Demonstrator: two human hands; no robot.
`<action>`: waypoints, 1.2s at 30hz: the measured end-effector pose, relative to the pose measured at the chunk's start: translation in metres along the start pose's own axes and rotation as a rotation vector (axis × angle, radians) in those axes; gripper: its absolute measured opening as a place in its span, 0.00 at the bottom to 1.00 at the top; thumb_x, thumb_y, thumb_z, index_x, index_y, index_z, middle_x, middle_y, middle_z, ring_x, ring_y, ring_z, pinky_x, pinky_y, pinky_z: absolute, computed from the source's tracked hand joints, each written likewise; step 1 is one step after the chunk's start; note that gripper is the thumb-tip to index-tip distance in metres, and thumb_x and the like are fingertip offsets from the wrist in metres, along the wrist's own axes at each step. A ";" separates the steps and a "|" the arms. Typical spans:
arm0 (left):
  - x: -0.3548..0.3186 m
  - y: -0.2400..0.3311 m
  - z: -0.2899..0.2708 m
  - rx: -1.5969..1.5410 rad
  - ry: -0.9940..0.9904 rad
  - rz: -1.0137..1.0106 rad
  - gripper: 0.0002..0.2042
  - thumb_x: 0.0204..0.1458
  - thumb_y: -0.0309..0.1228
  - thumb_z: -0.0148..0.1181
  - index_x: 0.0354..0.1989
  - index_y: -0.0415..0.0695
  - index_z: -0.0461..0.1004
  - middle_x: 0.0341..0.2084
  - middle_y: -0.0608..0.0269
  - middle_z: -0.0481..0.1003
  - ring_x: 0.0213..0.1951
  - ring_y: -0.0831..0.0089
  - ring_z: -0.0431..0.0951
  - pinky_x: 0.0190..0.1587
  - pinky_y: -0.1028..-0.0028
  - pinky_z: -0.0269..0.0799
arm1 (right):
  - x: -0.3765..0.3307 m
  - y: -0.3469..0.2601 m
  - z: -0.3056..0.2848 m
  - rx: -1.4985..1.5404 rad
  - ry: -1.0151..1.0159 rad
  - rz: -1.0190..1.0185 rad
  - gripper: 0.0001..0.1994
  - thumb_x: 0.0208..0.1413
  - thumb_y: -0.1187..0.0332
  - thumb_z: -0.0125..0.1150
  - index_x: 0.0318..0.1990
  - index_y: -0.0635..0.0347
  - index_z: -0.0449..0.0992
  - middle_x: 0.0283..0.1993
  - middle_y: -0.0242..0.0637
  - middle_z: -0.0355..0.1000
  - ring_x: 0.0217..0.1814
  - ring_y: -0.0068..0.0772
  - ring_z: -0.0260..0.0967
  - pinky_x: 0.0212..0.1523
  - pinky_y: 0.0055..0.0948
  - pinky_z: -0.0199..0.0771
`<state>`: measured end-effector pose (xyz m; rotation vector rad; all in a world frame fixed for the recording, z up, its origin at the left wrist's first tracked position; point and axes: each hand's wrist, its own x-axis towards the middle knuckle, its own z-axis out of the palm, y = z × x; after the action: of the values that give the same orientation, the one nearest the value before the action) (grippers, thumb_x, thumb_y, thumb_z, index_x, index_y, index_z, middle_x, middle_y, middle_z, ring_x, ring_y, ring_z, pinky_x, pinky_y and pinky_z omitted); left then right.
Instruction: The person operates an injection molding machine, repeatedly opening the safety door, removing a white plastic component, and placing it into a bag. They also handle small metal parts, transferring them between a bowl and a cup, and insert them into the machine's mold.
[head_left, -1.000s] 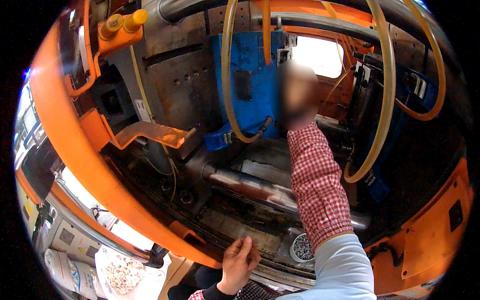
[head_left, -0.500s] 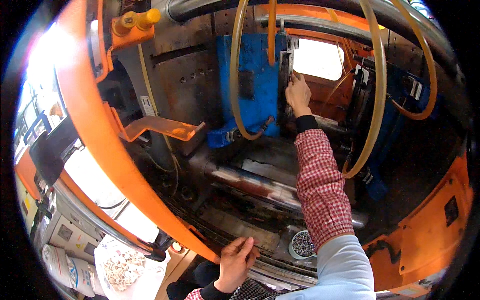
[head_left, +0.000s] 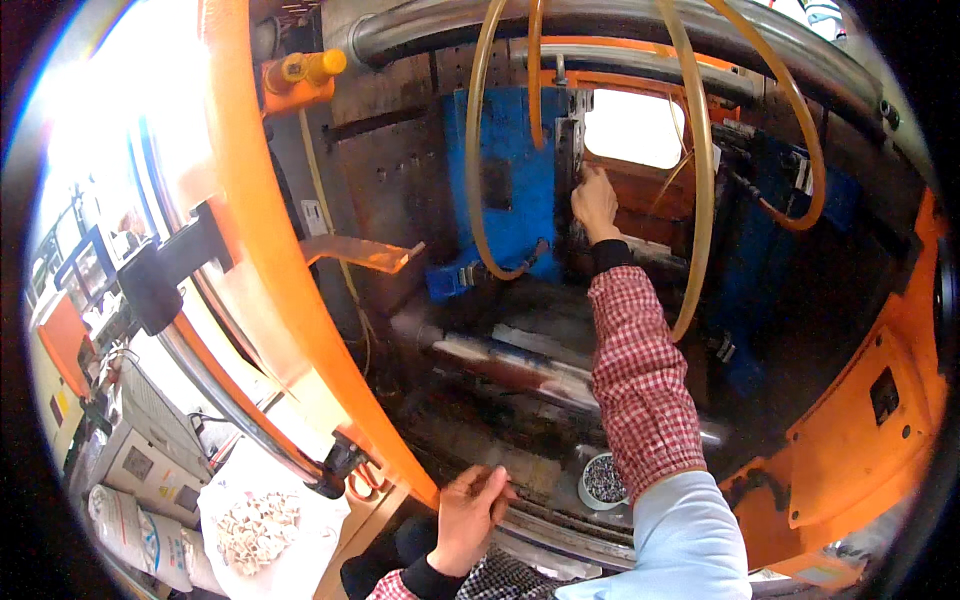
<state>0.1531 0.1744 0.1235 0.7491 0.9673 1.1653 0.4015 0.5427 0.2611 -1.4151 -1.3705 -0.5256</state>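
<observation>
My right hand (head_left: 596, 205) reaches far into the machine, its fingers closed at the dark metal inner face of a blue mould half (head_left: 525, 170). Whatever those fingertips grip, if anything, is too small or hidden to make out. Low in front of me, my left hand (head_left: 470, 515) hovers near the machine's front edge, thumb pressed toward curled fingers; their contents cannot be seen. Under my right forearm stands a light round bowl (head_left: 587, 495) filled with small metallic-looking pieces.
Yellowish hoses (head_left: 697, 200) loop down around my right arm. An orange door frame (head_left: 290, 320) rises on the left, with an orange bracket (head_left: 365, 254) jutting inward. A second blue mould half (head_left: 745, 240) is at right. A white bag (head_left: 325, 530) holds pale parts.
The view has shifted, so the door frame sits further right. My right hand remains at the mould face, slightly lower; my left hand has barely moved.
</observation>
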 end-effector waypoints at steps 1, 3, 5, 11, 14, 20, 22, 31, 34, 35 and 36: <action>0.001 0.002 0.003 0.024 -0.008 0.011 0.11 0.59 0.34 0.49 0.32 0.37 0.68 0.17 0.66 0.67 0.15 0.84 0.58 0.17 0.82 0.51 | -0.006 0.000 -0.011 0.021 0.002 0.025 0.11 0.47 0.71 0.54 0.39 0.63 0.74 0.41 0.53 0.69 0.43 0.56 0.69 0.39 0.46 0.71; 0.000 0.001 -0.001 0.068 0.017 0.103 0.16 0.60 0.37 0.46 0.31 0.34 0.70 0.16 0.68 0.65 0.14 0.84 0.57 0.17 0.83 0.50 | -0.038 -0.043 -0.057 0.093 -0.014 0.063 0.08 0.48 0.71 0.54 0.34 0.62 0.76 0.36 0.51 0.72 0.40 0.54 0.70 0.39 0.45 0.71; 0.001 0.006 0.001 0.025 0.046 0.112 0.17 0.61 0.39 0.45 0.31 0.36 0.69 0.15 0.69 0.63 0.14 0.84 0.56 0.17 0.82 0.49 | -0.097 -0.081 -0.110 0.420 -0.206 -0.199 0.06 0.48 0.70 0.56 0.27 0.62 0.77 0.30 0.47 0.73 0.33 0.50 0.71 0.36 0.40 0.71; 0.015 0.002 0.011 -0.258 -0.149 0.148 0.16 0.61 0.40 0.44 0.29 0.40 0.67 0.11 0.71 0.58 0.13 0.82 0.54 0.17 0.82 0.49 | -0.216 -0.121 -0.204 0.637 -1.042 -0.436 0.11 0.43 0.65 0.63 0.31 0.63 0.79 0.30 0.49 0.74 0.34 0.48 0.73 0.35 0.38 0.72; 0.018 -0.002 0.013 -0.273 -0.152 0.139 0.15 0.61 0.39 0.44 0.28 0.40 0.67 0.10 0.71 0.58 0.13 0.82 0.54 0.17 0.81 0.49 | -0.218 -0.116 -0.209 0.776 -1.152 -0.271 0.09 0.43 0.69 0.62 0.31 0.66 0.78 0.30 0.51 0.74 0.33 0.49 0.73 0.34 0.36 0.72; 0.026 -0.001 0.011 -0.372 -0.258 0.087 0.14 0.61 0.37 0.44 0.30 0.39 0.68 0.15 0.68 0.64 0.17 0.82 0.60 0.21 0.82 0.56 | -0.215 -0.109 -0.202 0.777 -1.040 -0.414 0.07 0.44 0.73 0.62 0.32 0.67 0.78 0.30 0.47 0.75 0.31 0.41 0.74 0.33 0.31 0.72; 0.027 -0.003 0.008 -0.392 -0.236 0.088 0.11 0.60 0.33 0.46 0.35 0.37 0.70 0.21 0.65 0.68 0.23 0.79 0.65 0.28 0.82 0.62 | -0.207 -0.106 -0.195 0.774 -0.947 -0.411 0.06 0.48 0.73 0.61 0.32 0.67 0.78 0.28 0.44 0.75 0.28 0.31 0.74 0.30 0.27 0.72; 0.012 -0.006 0.000 -0.185 -0.312 0.029 0.14 0.59 0.27 0.45 0.49 0.31 0.65 0.44 0.45 0.70 0.46 0.55 0.73 0.52 0.63 0.69 | -0.052 -0.019 -0.037 0.578 0.289 0.182 0.11 0.54 0.67 0.57 0.36 0.68 0.78 0.29 0.44 0.76 0.32 0.32 0.73 0.35 0.30 0.71; 0.005 -0.005 -0.001 -0.067 -0.257 -0.109 0.14 0.61 0.29 0.41 0.49 0.31 0.63 0.42 0.45 0.71 0.44 0.57 0.75 0.46 0.65 0.73 | 0.010 -0.003 0.009 0.437 0.504 0.171 0.12 0.52 0.65 0.58 0.37 0.66 0.79 0.33 0.48 0.76 0.36 0.42 0.74 0.39 0.35 0.71; 0.001 -0.005 -0.004 -0.044 -0.228 -0.132 0.14 0.61 0.29 0.41 0.49 0.31 0.63 0.42 0.45 0.72 0.43 0.57 0.75 0.45 0.65 0.73 | 0.022 -0.013 0.019 0.475 0.514 0.222 0.13 0.52 0.64 0.58 0.36 0.65 0.79 0.34 0.49 0.76 0.37 0.44 0.74 0.40 0.36 0.70; 0.000 -0.006 -0.006 -0.020 -0.202 -0.157 0.14 0.61 0.29 0.41 0.49 0.31 0.63 0.41 0.45 0.72 0.42 0.58 0.75 0.45 0.65 0.73 | 0.032 -0.014 0.026 0.497 0.461 0.262 0.12 0.51 0.64 0.58 0.36 0.65 0.79 0.35 0.49 0.76 0.37 0.44 0.74 0.40 0.36 0.70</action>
<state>0.1497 0.1729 0.1154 0.7456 0.8283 0.9426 0.3875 0.5768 0.2846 -0.9663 -0.8498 -0.2849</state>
